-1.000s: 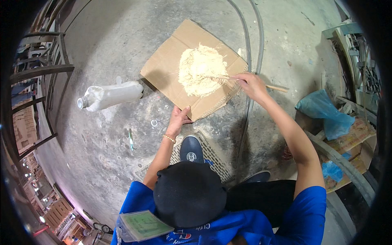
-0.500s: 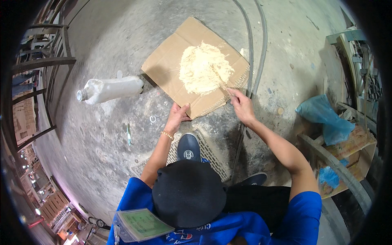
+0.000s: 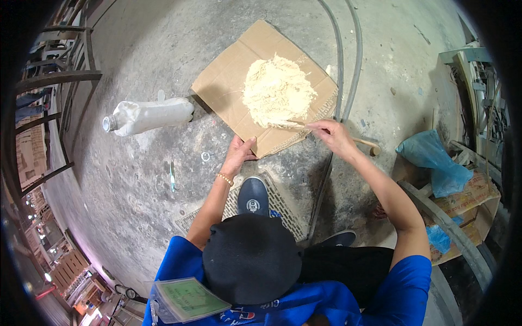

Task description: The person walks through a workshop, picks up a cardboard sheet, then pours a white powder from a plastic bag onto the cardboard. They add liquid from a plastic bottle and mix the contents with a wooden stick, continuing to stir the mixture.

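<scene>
Cream powder seems to hide the tip of the stick.

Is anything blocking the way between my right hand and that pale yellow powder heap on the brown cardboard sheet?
Nothing visible does. Your right hand holds a thin light-brown wooden stick, its far end meeting the powder heap. The whitish plastic bottle lies left of the cardboard sheet, outside that path.

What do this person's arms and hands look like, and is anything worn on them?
The left hand and right hand are both without gloves. A bracelet of small yellowish beads circles the left wrist; none shows on the right. Both bright blue sleeves are short.
</scene>
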Available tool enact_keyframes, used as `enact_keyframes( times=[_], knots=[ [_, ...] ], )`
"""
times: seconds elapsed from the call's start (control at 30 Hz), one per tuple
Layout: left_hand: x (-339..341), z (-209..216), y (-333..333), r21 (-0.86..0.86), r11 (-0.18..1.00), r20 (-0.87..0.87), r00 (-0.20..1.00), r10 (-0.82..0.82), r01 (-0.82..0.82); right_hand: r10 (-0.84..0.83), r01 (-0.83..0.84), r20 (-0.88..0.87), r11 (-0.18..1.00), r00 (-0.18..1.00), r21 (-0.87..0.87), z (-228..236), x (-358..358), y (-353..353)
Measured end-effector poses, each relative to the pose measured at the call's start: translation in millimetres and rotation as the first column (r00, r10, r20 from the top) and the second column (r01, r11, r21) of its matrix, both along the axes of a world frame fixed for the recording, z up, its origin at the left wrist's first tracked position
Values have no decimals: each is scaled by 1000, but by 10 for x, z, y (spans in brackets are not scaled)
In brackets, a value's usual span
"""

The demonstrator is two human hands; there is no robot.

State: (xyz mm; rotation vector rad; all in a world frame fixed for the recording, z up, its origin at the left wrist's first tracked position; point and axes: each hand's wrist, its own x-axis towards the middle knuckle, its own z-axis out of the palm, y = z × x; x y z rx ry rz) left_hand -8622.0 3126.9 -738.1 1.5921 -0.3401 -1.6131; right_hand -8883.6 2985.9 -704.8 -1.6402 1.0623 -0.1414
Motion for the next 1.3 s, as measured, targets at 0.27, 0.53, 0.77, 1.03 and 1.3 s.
enact_keyframes(
  times=[0.27,0.53,0.77,1.03,1.3],
  knots=[
    [15,-7,10,15,1000,28,1000,-2,1,-114,83,-99,957,988,-278,104,248,-404],
    [-34,-13,-38,-6,1000,11,1000,-17,17,-229,196,-149,959,962,-205,44,407,-481],
    [32,1,31,22,1000,35,999,3,-4,3,-17,-48,954,999,-298,174,367,-228],
    [-29,24,-39,3,999,24,999,-32,32,-137,86,-153,950,979,-301,216,54,-343],
    [-47,19,-53,7,1000,22,999,-23,23,0,-28,-72,922,997,-386,60,529,46]
  ],
)
